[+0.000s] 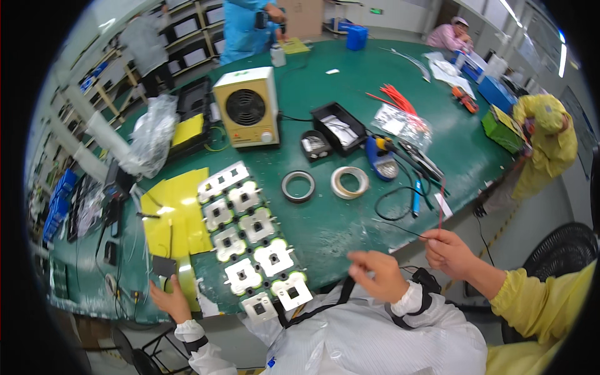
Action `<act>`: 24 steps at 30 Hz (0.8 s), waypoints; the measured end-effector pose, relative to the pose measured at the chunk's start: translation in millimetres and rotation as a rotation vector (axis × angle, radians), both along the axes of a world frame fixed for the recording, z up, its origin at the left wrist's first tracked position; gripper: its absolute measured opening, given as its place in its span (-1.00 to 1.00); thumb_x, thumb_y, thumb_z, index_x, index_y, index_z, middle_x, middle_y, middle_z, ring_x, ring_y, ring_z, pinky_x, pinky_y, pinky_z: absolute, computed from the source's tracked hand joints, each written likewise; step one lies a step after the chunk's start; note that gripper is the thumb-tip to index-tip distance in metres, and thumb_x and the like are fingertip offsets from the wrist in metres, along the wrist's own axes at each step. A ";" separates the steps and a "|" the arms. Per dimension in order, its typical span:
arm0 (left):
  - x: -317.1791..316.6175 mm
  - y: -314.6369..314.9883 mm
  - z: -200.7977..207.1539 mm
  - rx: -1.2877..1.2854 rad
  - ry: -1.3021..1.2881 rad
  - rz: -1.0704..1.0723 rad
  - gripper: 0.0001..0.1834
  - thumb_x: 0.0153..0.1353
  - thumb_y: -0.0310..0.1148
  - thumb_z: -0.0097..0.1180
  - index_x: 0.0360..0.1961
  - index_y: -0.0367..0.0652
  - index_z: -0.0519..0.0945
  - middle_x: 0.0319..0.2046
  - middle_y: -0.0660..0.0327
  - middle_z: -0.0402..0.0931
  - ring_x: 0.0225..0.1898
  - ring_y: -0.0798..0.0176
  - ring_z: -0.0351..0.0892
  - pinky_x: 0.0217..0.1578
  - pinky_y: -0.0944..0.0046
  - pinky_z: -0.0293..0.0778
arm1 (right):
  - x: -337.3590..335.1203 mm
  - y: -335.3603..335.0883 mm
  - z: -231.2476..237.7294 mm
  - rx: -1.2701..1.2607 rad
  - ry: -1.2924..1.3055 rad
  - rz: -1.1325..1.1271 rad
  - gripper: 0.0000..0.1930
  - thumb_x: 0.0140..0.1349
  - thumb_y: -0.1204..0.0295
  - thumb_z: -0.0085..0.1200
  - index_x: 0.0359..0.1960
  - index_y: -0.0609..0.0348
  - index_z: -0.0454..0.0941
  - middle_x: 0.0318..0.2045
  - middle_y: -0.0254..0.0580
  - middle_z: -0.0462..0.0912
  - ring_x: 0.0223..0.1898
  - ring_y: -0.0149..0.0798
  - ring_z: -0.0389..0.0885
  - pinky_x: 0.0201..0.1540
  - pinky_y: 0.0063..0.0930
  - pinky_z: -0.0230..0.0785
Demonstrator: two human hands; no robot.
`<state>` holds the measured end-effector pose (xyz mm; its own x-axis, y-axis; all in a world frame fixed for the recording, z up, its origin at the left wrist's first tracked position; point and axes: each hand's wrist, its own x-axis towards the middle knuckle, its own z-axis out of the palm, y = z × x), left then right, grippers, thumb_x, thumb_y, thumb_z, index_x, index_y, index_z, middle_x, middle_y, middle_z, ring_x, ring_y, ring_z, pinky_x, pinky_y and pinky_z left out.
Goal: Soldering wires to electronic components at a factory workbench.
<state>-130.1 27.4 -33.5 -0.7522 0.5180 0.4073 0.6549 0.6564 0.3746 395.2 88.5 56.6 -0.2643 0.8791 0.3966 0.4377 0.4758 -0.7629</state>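
My left hand [171, 302] is at the near left table edge, thumb and fingers apart. Its fingertips are by the lower edge of a dark flat rectangular piece [164, 267] on yellow sheets [174, 212]; no grip shows. Right of these lies a two-column battery pack [253, 240] with white square frames and black spacers. My right hand [380, 276], slightly blurred, hovers past the table's front edge with thumb and forefinger apart and nothing visible in it. Beside it, a yellow-sleeved co-worker's hand [451, 255] pinches a thin red wire [441, 209] and a dark one.
Two tape rolls [298, 186] [350, 182], a blue soldering-iron stand [381, 159] and a blue pen-like tool [417, 198] lie ahead. A yellow fan unit [247, 107] and black tray [339, 128] stand farther back. Red wires [398, 98] lie near a bag. Other people surround the table.
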 end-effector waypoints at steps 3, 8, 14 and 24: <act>16.0 -8.1 12.7 0.115 -0.012 -0.079 -0.22 0.29 -0.09 0.24 0.39 -0.30 0.25 0.30 -0.11 0.28 0.35 -0.21 0.21 0.31 -0.14 0.14 | 3.3 45.6 -38.8 -0.401 0.498 -0.163 -0.67 0.31 0.40 0.18 0.07 0.22 0.49 -0.30 -0.19 0.65 -0.50 -0.33 0.58 -0.43 -0.53 0.41; 29.6 -61.0 54.3 0.353 -0.158 -0.145 -0.33 0.34 -0.30 0.17 0.40 -0.24 0.24 0.36 0.00 0.24 0.38 -0.05 0.22 0.32 0.00 0.13 | 3.2 106.3 -51.0 -0.504 1.140 -0.270 -0.69 0.38 0.31 0.09 0.08 0.16 0.52 0.08 -0.16 0.47 -0.32 -0.33 0.58 -0.28 -0.50 0.45; 56.5 -51.7 83.6 0.491 -0.261 -0.219 -0.35 0.24 -0.42 0.22 0.34 -0.22 0.30 0.26 0.05 0.32 0.28 0.09 0.31 0.20 0.09 0.30 | 95.8 206.1 -122.4 0.174 0.561 -0.365 -0.51 0.24 0.45 0.25 0.19 0.09 0.38 -0.04 -0.28 0.50 -0.13 -0.38 0.55 -0.18 -0.57 0.43; 40.6 -22.0 116.7 0.419 -0.282 -0.314 -0.40 0.19 -0.32 0.29 0.24 -0.23 0.41 0.15 0.01 0.39 0.19 -0.02 0.40 0.14 0.07 0.38 | 114.6 272.3 -83.1 -0.436 1.140 -0.435 -0.62 0.31 0.18 0.25 0.10 -0.04 0.57 -0.11 -0.29 0.63 -0.21 -0.41 0.53 -0.20 -0.55 0.43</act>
